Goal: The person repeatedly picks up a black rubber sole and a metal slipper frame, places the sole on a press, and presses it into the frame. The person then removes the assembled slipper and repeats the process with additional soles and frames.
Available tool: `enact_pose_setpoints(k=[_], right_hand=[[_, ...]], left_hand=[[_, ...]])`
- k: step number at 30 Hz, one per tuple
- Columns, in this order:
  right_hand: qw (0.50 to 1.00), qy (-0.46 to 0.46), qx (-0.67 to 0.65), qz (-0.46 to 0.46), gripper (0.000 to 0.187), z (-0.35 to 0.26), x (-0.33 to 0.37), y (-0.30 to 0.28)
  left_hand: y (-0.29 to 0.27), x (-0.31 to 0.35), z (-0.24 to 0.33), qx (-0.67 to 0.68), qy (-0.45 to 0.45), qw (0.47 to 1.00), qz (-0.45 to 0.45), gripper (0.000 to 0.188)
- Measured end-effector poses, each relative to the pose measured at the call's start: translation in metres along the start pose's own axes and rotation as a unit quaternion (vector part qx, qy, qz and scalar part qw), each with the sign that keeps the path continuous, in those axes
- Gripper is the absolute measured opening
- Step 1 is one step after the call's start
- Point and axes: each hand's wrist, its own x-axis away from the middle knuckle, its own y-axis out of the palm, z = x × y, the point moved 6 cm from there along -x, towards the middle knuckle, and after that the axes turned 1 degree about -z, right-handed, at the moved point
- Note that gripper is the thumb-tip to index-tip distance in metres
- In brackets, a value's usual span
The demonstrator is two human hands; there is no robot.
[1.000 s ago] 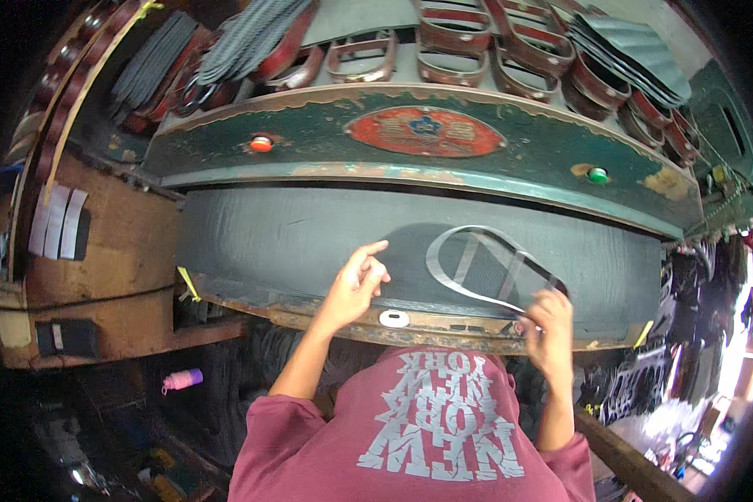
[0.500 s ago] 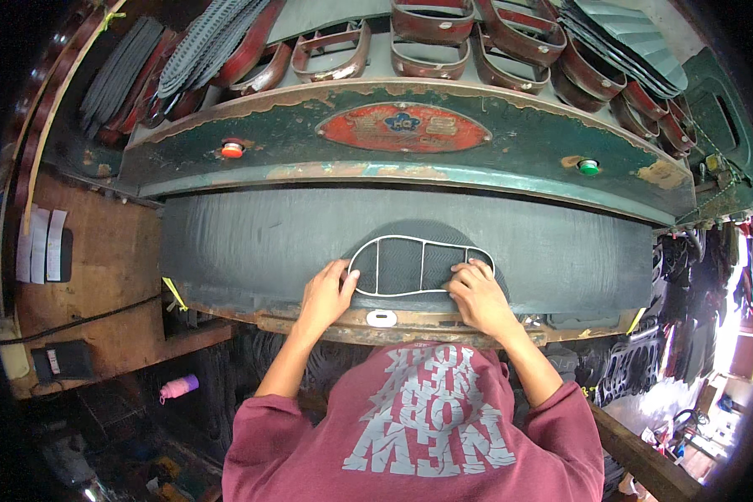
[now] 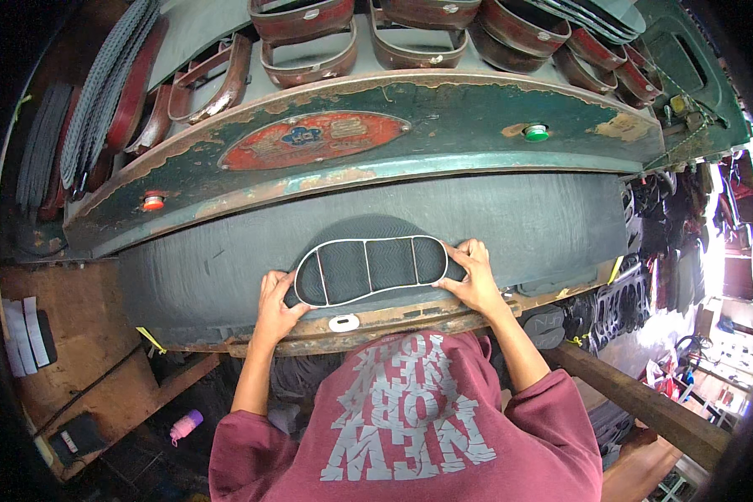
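Observation:
A shoe-sole-shaped cutting die [image 3: 366, 264], with a pale thin rim and several thin crossbars, is on a dark textured rubber sheet [image 3: 368, 224]. My left hand [image 3: 276, 306] grips the die's left end, thumb on the near side and fingers beyond. At the right end, my right hand [image 3: 474, 280] pinches it between thumb and fingers. Through the die's openings the sheet's zigzag pattern shows. Both lie over a wide grey cutting board [image 3: 552, 217]; whether the die presses flat on the sheet, I cannot tell.
Across the far side runs a green press beam [image 3: 452, 138] with a red button [image 3: 153, 202] and a green button [image 3: 535, 132]. Red-brown dies [image 3: 309, 58] and stacked dark sheets [image 3: 113, 84] sit on top. A wooden table [image 3: 84, 335] stands at left.
My right hand has gone from the top of the die to its right end. My left hand has shifted toward the near left corner. The whole view has turned and slid.

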Motion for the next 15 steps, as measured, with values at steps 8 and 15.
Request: enact_pose_setpoints(k=[8, 15], right_hand=[[1.000, -0.016, -0.016, 0.003, 0.078, -0.003, -0.009, -0.008], [0.998, -0.012, 0.038, -0.056, 0.065, -0.017, -0.028, -0.049]], left_hand=[[-0.002, -0.006, -0.001, 0.015, -0.001, 1.000, 0.010, 0.072], [-0.030, -0.024, 0.018, 0.086, -0.059, 0.991, -0.085, 0.069]])
